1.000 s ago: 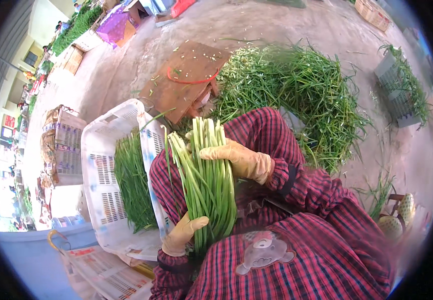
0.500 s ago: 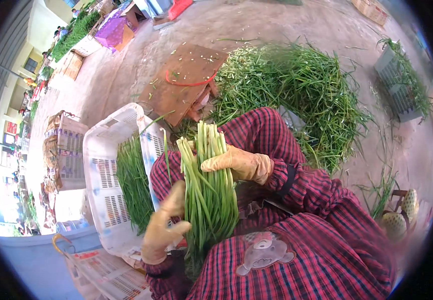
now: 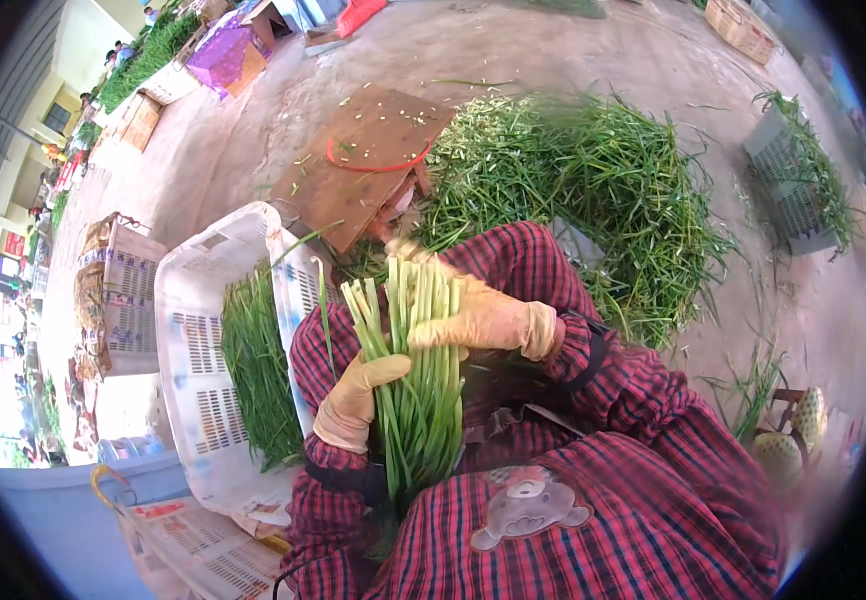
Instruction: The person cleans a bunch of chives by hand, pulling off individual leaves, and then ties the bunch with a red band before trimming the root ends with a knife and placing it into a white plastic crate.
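Pale flr. (image 3: pixel 283 130) spreads beneath a worker (image 3: pixel 643 450) in red-and-navy plaid, knees bent, seen from above. Beyond the R knee, a wide pile (image 3: pixel 643 200) of loose greens, pale bits mixed in on its L side. At worker's L, a white crate (image 3: pixel 185 370) w/ slotted walls holds long green leaves (image 3: pixel 258 370). Ahead, btwn. crate & pile, a brown board (image 3: pixel 378 125) lies dotted w/ pale scraps. Far L, a 2nd crate (image 3: pixel 133 310); upper R, a gray basket (image 3: pixel 778 170) w/ greens draped over it.

Ctr.: a bunch (image 3: pixel 418 400) of green stalks in both hands, approx. upright in front of worker's torso, pale ends up, lower end twd. the lap. R hand (image 3: pixel 478 320), gloved, grips it high, thumb pressed across the front; other fingers blurred or behind stalks, so can't tell if spread or together. L hand (image 3: pixel 356 395), also gloved, is lower, pinching the bunch btwn. thumb & fingers mostly hidden behind it; can't tell their spread.

Smallest: a gray animal patch (image 3: pixel 528 508) on the plaid & a thin red cord (image 3: pixel 378 168) looped on the board.
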Action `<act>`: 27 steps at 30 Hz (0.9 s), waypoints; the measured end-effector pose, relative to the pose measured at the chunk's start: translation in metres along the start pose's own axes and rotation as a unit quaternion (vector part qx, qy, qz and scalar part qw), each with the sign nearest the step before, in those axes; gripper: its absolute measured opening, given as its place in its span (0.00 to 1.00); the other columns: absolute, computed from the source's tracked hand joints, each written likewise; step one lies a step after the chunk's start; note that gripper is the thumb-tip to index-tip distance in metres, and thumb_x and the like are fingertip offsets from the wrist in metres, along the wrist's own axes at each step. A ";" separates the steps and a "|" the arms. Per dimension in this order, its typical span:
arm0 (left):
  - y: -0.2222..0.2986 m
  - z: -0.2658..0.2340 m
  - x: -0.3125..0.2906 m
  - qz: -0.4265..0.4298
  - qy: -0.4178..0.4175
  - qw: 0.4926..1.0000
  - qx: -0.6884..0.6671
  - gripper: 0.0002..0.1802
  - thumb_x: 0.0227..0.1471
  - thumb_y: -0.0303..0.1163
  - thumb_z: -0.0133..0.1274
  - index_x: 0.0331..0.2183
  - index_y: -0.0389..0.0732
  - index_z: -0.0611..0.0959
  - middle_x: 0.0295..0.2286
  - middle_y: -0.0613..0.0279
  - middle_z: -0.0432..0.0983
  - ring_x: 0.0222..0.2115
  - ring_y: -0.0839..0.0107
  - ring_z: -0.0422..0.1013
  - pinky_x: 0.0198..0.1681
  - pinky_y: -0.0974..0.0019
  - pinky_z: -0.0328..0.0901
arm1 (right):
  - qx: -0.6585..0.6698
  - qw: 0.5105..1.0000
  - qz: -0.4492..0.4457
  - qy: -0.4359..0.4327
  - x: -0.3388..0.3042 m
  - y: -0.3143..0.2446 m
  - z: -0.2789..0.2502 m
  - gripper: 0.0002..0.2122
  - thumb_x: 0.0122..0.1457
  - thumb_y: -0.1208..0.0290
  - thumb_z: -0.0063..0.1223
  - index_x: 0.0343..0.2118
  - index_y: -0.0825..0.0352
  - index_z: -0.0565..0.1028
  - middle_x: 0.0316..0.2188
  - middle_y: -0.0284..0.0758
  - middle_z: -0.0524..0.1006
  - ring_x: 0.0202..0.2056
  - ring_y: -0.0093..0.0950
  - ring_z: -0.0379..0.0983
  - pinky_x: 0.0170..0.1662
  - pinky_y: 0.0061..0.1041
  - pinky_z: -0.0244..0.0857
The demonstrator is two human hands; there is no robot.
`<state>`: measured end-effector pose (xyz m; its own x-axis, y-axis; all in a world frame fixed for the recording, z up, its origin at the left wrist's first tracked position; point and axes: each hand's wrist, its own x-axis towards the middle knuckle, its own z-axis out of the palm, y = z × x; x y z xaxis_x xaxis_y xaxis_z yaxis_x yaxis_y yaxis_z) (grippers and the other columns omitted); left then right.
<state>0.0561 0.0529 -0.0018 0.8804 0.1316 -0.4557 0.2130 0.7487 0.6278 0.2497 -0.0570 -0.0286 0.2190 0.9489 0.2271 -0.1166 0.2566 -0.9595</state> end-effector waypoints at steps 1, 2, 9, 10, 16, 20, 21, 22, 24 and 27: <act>0.000 -0.001 -0.001 0.019 0.016 1.000 0.019 0.29 0.52 0.32 0.59 0.55 0.35 0.74 0.43 0.54 0.80 0.41 0.63 0.78 0.47 0.59 0.73 | -0.004 0.998 -0.013 0.054 0.002 -0.003 0.000 0.44 0.56 0.63 0.67 0.69 0.69 0.49 0.65 0.39 0.60 0.66 0.34 0.55 0.68 0.39 0.48; -0.001 0.000 -0.001 0.039 0.030 0.998 0.031 0.28 0.53 0.29 0.59 0.55 0.37 0.74 0.44 0.58 0.79 0.43 0.67 0.77 0.48 0.61 0.72 | -0.007 0.994 -0.002 0.108 0.003 -0.007 0.001 0.45 0.56 0.65 0.67 0.69 0.70 0.47 0.66 0.39 0.59 0.66 0.33 0.55 0.68 0.38 0.48; -0.010 0.008 -0.001 0.094 0.089 0.991 0.034 0.27 0.53 0.31 0.63 0.54 0.38 0.76 0.42 0.63 0.79 0.40 0.72 0.77 0.45 0.66 0.72 | -0.367 0.914 -0.152 0.083 0.002 -0.039 0.001 0.11 0.50 0.62 0.67 0.35 0.59 0.80 0.45 0.32 0.76 0.50 0.35 0.70 0.55 0.35 0.62; -0.012 0.010 -0.001 0.095 0.100 0.990 0.025 0.27 0.53 0.32 0.63 0.54 0.37 0.75 0.42 0.62 0.79 0.40 0.72 0.77 0.45 0.66 0.72 | -0.383 0.907 -0.134 0.109 0.002 -0.040 0.003 0.11 0.50 0.62 0.67 0.35 0.59 0.80 0.45 0.32 0.76 0.50 0.36 0.70 0.55 0.36 0.62; -0.022 0.012 -0.001 0.133 0.145 0.977 0.082 0.26 0.56 0.35 0.59 0.54 0.35 0.74 0.43 0.63 0.77 0.40 0.73 0.75 0.45 0.67 0.70 | -0.513 0.844 -0.110 0.112 0.003 -0.032 0.015 0.17 0.47 0.53 0.66 0.37 0.57 0.82 0.48 0.36 0.74 0.53 0.40 0.67 0.57 0.41 0.59; -0.028 0.013 0.000 0.179 0.137 0.969 0.103 0.27 0.58 0.35 0.57 0.56 0.35 0.74 0.46 0.64 0.75 0.44 0.75 0.72 0.49 0.68 0.67 | -0.377 0.922 -0.050 0.078 0.009 -0.023 0.018 0.14 0.44 0.56 0.68 0.31 0.59 0.83 0.50 0.37 0.73 0.55 0.40 0.65 0.58 0.41 0.57; -0.028 0.014 0.000 0.183 0.136 0.966 0.117 0.27 0.58 0.36 0.57 0.56 0.34 0.74 0.47 0.64 0.75 0.44 0.75 0.71 0.49 0.68 0.67 | -0.358 0.929 -0.049 0.074 0.010 -0.020 0.018 0.13 0.44 0.57 0.68 0.30 0.59 0.83 0.49 0.37 0.73 0.54 0.40 0.65 0.58 0.41 0.57; -0.029 0.014 0.000 0.197 0.128 0.965 0.119 0.27 0.58 0.36 0.57 0.56 0.34 0.74 0.48 0.64 0.74 0.45 0.75 0.71 0.50 0.68 0.66 | -0.337 0.938 -0.045 0.066 0.011 -0.018 0.017 0.12 0.44 0.58 0.68 0.30 0.59 0.83 0.49 0.37 0.73 0.53 0.40 0.66 0.58 0.41 0.57; -0.029 0.015 -0.001 0.183 0.136 0.966 0.121 0.27 0.59 0.36 0.57 0.56 0.35 0.74 0.48 0.64 0.74 0.44 0.75 0.71 0.50 0.68 0.67 | -0.317 0.945 -0.063 0.057 0.013 -0.015 0.014 0.11 0.45 0.60 0.68 0.28 0.60 0.82 0.47 0.37 0.74 0.52 0.39 0.67 0.57 0.40 0.58; -0.027 0.015 -0.002 0.178 0.129 0.968 0.123 0.27 0.59 0.37 0.57 0.56 0.35 0.74 0.47 0.64 0.75 0.44 0.75 0.71 0.49 0.68 0.67 | -0.334 0.935 -0.111 0.053 0.014 -0.015 0.008 0.09 0.45 0.63 0.68 0.27 0.62 0.81 0.46 0.37 0.75 0.49 0.39 0.70 0.55 0.40 0.61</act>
<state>0.0552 0.0223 -0.0087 0.7881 0.5347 -0.3051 0.0379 0.4524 0.8910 0.2466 -0.0463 -0.0095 0.2650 0.8537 0.4484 0.5653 0.2392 -0.7895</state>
